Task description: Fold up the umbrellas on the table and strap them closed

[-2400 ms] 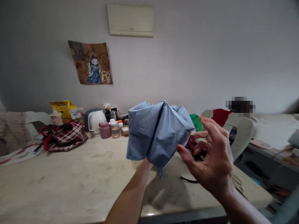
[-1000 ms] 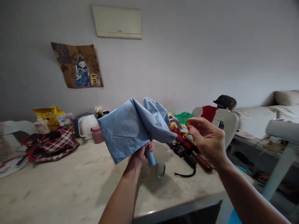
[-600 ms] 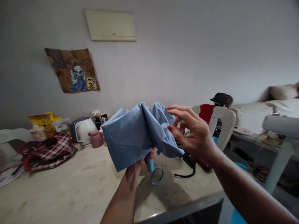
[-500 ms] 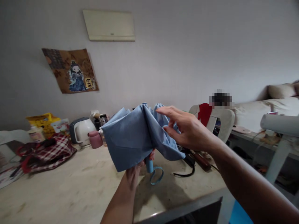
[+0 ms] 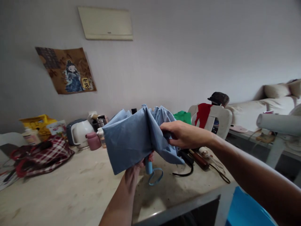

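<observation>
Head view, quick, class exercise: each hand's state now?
Left hand: holding the blue umbrella by its handle.
Right hand: at the canopy; open or closed cannot be told.

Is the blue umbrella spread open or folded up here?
Collapsed but not bundled tight: the blue umbrella isn't spread into a dome; its fabric hangs in slack folds above the handle.

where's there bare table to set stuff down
The widest bare patch of table is front left, between the plaid bag, the pink jar and the left forearm. A smaller one runs from beneath the blue loop to the front edge. It's crowded back left around the kettle, and at right by the brown handle and black strap.
</observation>
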A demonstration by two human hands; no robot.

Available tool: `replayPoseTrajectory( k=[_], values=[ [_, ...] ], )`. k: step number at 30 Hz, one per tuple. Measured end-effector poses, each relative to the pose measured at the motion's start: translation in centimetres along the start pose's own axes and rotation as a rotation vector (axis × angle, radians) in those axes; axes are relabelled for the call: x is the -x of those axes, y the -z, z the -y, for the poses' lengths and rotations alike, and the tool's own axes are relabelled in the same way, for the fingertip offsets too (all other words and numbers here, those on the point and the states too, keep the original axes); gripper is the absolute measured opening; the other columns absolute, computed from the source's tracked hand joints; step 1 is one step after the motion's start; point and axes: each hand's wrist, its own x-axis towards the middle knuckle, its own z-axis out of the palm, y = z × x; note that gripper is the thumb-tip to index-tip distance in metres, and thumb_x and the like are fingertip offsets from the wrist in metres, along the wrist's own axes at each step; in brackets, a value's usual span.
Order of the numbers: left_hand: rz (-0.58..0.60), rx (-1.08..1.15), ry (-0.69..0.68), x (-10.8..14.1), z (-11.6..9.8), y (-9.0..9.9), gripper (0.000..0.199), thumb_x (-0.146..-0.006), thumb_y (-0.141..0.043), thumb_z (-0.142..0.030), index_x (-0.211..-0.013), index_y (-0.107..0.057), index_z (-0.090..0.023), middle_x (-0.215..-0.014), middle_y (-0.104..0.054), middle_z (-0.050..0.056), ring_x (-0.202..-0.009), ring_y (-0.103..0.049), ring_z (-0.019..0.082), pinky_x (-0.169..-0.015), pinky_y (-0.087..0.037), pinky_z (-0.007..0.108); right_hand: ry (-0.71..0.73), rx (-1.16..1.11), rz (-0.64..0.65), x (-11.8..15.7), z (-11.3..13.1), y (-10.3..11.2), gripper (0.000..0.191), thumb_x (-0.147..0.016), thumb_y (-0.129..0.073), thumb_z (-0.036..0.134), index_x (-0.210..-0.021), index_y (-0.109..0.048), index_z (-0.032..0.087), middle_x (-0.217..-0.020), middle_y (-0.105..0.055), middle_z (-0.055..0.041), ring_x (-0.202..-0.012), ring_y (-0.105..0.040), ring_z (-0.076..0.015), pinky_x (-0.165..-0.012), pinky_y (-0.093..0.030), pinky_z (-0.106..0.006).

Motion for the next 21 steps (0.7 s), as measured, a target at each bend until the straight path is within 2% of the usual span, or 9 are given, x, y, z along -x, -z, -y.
replayPoseTrajectory(
  k=[3,6,9,11,13,16,17,18,21],
  values=[
    [0.069,-0.06,0.028,0.1,-0.3,-0.4,0.029,-0.07,-0.07,-0.033,-0.052,-0.051,-0.019,-0.045,-0.044,-0.002,-0.042,-0.035,0.009,-0.047,-0.028,0.026,-0.027,-0.018,-0.228,0.6,-0.7,0.7,0.019,-0.073,-0.051,0.004,-0.084,-0.062,0.015,-0.076,-0.061,-0.0015,-0.068,-0.052,-0.0108,-0.066,-0.041,-0.025],
    [0.07,-0.068,0.017,0.4,-0.7,-0.8,0.027,-0.068,-0.071,-0.036,-0.057,-0.054,-0.018,-0.047,-0.045,-0.003,-0.042,-0.032,0.006,-0.046,-0.028,0.024,-0.208,-0.288,-0.473,1.2,-1.9,0.9,0.014,-0.069,-0.051,0.008,-0.077,-0.059,0.015,-0.065,-0.055,0.0015,-0.055,-0.045,-0.0079,-0.053,-0.035,-0.022],
    [0.069,-0.076,0.025,0.3,-0.9,-1.2,0.032,-0.064,-0.074,-0.038,-0.054,-0.05,-0.018,-0.043,-0.04,-0.005,-0.038,-0.027,0.005,-0.043,-0.024,0.023,-0.401,-0.592,-0.643,1.8,-3.2,0.5,0.007,-0.065,-0.054,0.012,-0.07,-0.055,0.016,-0.062,-0.055,0.0014,-0.05,-0.042,-0.0065,-0.047,-0.03,-0.021],
    [0.058,-0.079,0.023,0.1,-0.8,-1.4,0.034,-0.062,-0.075,-0.038,-0.054,-0.049,-0.019,-0.042,-0.038,-0.006,-0.038,-0.027,0.005,-0.042,-0.024,0.023,-0.458,-0.679,-0.727,2.2,-3.5,0.0,0.008,-0.064,-0.055,0.012,-0.07,-0.055,0.016,-0.06,-0.054,0.0026,-0.047,-0.038,-0.0053,-0.044,-0.026,-0.02],
    [0.037,-0.08,0.005,0.0,-0.5,-1.6,0.035,-0.064,-0.075,-0.039,-0.056,-0.048,-0.019,-0.045,-0.04,-0.006,-0.04,-0.031,0.006,-0.044,-0.027,0.023,-0.432,-0.677,-0.668,2.6,-3.1,-0.4,0.011,-0.064,-0.053,0.012,-0.074,-0.056,0.017,-0.057,-0.051,0.0045,-0.045,-0.037,-0.0049,-0.042,-0.025,-0.02],
    [0.015,-0.081,-0.021,-0.1,-0.1,-1.7,0.039,-0.066,-0.074,-0.04,-0.054,-0.043,-0.02,-0.047,-0.041,-0.005,-0.043,-0.033,0.007,-0.046,-0.029,0.024,-0.339,-0.572,-0.431,2.9,-2.4,-0.5,0.022,-0.064,-0.051,0.009,-0.083,-0.06,0.017,-0.064,-0.057,0.0029,-0.051,-0.046,-0.0069,-0.045,-0.032,-0.02],
    [0.016,-0.083,-0.019,-0.1,0.0,-1.6,0.04,-0.066,-0.074,-0.04,-0.054,-0.042,-0.02,-0.046,-0.039,-0.005,-0.042,-0.032,0.007,-0.046,-0.029,0.024,-0.324,-0.547,-0.438,2.8,-2.5,-0.4,0.024,-0.064,-0.051,0.008,-0.084,-0.06,0.017,-0.067,-0.059,0.0019,-0.053,-0.049,-0.0074,-0.046,-0.034,-0.02],
    [0.015,-0.077,-0.014,-0.1,0.0,-1.6,0.039,-0.066,-0.074,-0.039,-0.054,-0.042,-0.02,-0.045,-0.038,-0.006,-0.042,-0.031,0.007,-0.045,-0.028,0.025,-0.318,-0.548,-0.529,2.7,-2.8,-0.2,0.023,-0.063,-0.051,0.007,-0.082,-0.06,0.017,-0.068,-0.059,0.0014,-0.053,-0.049,-0.0075,-0.046,-0.034,-0.02],
    [0.016,-0.038,0.012,0.0,0.1,-1.3,0.037,-0.069,-0.072,-0.037,-0.055,-0.043,-0.02,-0.045,-0.037,-0.005,-0.042,-0.03,0.007,-0.046,-0.028,0.025,-0.327,-0.668,-0.997,2.4,-4.4,0.4,0.017,-0.063,-0.052,0.009,-0.076,-0.054,0.019,-0.065,-0.054,0.0026,-0.048,-0.043,-0.0063,-0.04,-0.028,-0.02]
  ],
)
